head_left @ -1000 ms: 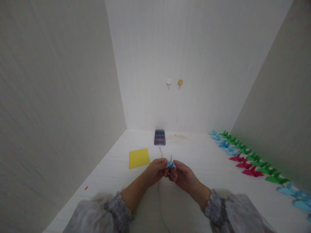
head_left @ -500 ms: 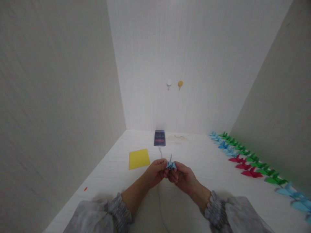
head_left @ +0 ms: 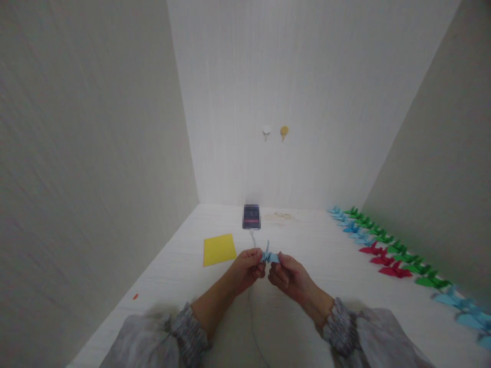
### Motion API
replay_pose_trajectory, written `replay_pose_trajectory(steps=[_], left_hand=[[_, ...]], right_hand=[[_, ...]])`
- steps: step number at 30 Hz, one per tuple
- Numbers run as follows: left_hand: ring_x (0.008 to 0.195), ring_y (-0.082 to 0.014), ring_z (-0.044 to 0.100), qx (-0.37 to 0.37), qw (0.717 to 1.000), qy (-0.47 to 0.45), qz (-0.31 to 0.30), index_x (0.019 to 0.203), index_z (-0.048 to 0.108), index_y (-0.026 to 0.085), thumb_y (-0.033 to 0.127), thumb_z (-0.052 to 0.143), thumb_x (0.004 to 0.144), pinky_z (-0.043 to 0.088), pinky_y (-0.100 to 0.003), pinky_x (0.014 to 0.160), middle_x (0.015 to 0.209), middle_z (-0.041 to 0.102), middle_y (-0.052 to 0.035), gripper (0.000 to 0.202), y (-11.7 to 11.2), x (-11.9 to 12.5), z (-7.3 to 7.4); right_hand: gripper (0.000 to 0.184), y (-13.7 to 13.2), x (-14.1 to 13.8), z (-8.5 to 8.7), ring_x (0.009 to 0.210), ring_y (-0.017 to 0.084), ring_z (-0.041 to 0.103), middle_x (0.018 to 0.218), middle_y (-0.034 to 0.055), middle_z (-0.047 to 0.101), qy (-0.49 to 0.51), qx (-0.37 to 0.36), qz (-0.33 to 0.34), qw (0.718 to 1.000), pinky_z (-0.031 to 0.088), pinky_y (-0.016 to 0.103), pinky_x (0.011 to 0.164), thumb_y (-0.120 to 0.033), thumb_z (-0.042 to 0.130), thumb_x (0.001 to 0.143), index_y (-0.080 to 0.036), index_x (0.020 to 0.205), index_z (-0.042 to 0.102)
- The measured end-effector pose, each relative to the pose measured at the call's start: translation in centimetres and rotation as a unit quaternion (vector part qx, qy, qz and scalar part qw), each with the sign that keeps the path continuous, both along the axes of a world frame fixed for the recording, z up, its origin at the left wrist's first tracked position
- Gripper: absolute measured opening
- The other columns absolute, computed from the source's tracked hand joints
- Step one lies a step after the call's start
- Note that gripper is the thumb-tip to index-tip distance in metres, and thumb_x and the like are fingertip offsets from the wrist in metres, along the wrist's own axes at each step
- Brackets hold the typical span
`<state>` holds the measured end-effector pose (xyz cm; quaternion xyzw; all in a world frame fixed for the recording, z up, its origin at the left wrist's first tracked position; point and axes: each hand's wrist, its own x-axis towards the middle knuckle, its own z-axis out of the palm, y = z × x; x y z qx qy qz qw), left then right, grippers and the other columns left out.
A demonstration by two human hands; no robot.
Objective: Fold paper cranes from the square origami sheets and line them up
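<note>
Between my two hands is a light blue origami crane (head_left: 270, 257), held a little above the white table. My left hand (head_left: 249, 268) pinches its left side between thumb and fingers. On the other side, my right hand (head_left: 289, 270) grips the right wing, thumb on top. A thin pointed strip of the folded paper sticks up from the middle. The parts of the crane under my fingertips are hidden.
A yellow paper square (head_left: 220, 250) lies left of my hands. Behind them a phone (head_left: 251, 216) rests with a white cable (head_left: 253, 317) running toward me. Rows of green cranes (head_left: 401, 250), red cranes (head_left: 387, 259) and blue cranes (head_left: 456, 299) line the right side. An orange scrap (head_left: 135, 296) sits at left.
My right hand has shifted slightly to the right, and the hands are a little farther apart. More of the crane's right wing shows, spread flatter between them.
</note>
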<state>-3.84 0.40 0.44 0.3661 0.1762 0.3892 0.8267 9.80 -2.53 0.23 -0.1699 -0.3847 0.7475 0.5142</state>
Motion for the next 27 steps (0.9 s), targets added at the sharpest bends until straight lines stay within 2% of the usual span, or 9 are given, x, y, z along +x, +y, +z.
replay_pose_trajectory(steps=[4,9,13,17,21,27], left_hand=[[0.041,-0.0029,0.039,0.01,1.0,-0.011,-0.005,0.061,0.046,0.011,0.025,0.062,0.065,0.026,-0.016,0.042,0.048,0.045,0.0023,0.021,0.1,0.0,-0.1],[0.04,-0.0028,0.037,0.022,1.0,-0.002,0.001,0.06,0.046,0.011,0.026,0.06,0.066,0.025,-0.017,0.041,0.046,0.042,0.0031,0.022,0.3,-0.2,-0.2],[0.041,-0.002,0.036,0.009,1.0,-0.007,-0.004,0.061,0.046,0.01,0.025,0.061,0.065,0.023,-0.016,0.041,0.048,0.043,0.003,0.021,0.2,-0.2,0.0],[0.04,-0.002,0.036,0.015,1.0,-0.01,-0.01,0.06,0.046,0.011,0.025,0.061,0.065,0.023,-0.016,0.041,0.048,0.042,0.003,0.022,0.1,-0.1,-0.1],[0.041,-0.0023,0.036,0.014,1.0,0.001,0.009,0.061,0.046,0.011,0.027,0.063,0.063,0.023,-0.016,0.041,0.047,0.042,0.0035,0.023,0.2,-0.2,-0.1],[0.039,-0.0023,0.035,0.013,1.0,0.012,0.021,0.06,0.047,0.011,0.027,0.064,0.061,0.023,-0.017,0.041,0.047,0.043,0.0036,0.023,0.3,-0.2,0.1]], right_hand=[[0.052,0.0,0.0,0.0,0.026,0.005,0.026,0.025,-0.0059,0.028,-0.005,0.021,-0.006,1.0,0.016,0.023,0.037,-0.043,0.043,0.077,-0.016,0.032,0.038],[0.045,-0.1,0.2,0.1,0.028,0.006,0.028,0.028,-0.0058,0.035,-0.027,0.001,-0.006,1.0,0.018,0.023,0.038,-0.044,0.046,0.075,-0.016,0.041,0.046],[0.042,0.0,0.4,0.0,0.025,0.005,0.024,0.026,-0.0081,0.031,-0.009,0.01,-0.005,1.0,0.017,0.022,0.036,-0.043,0.045,0.076,-0.016,0.045,0.05],[0.044,0.0,0.3,-0.1,0.025,0.005,0.024,0.025,-0.0081,0.03,0.011,0.01,0.0,1.0,0.018,0.022,0.037,-0.046,0.043,0.077,-0.017,0.044,0.05],[0.048,0.0,0.3,0.2,0.029,0.005,0.028,0.029,-0.0068,0.033,-0.007,-0.01,0.015,1.0,0.02,0.023,0.04,-0.051,0.039,0.077,-0.017,0.044,0.048],[0.032,0.5,1.2,0.5,0.037,0.006,0.033,0.042,-0.0051,0.043,0.004,-0.048,-0.026,0.998,0.019,0.022,0.041,-0.045,0.046,0.075,-0.017,0.059,0.052]])
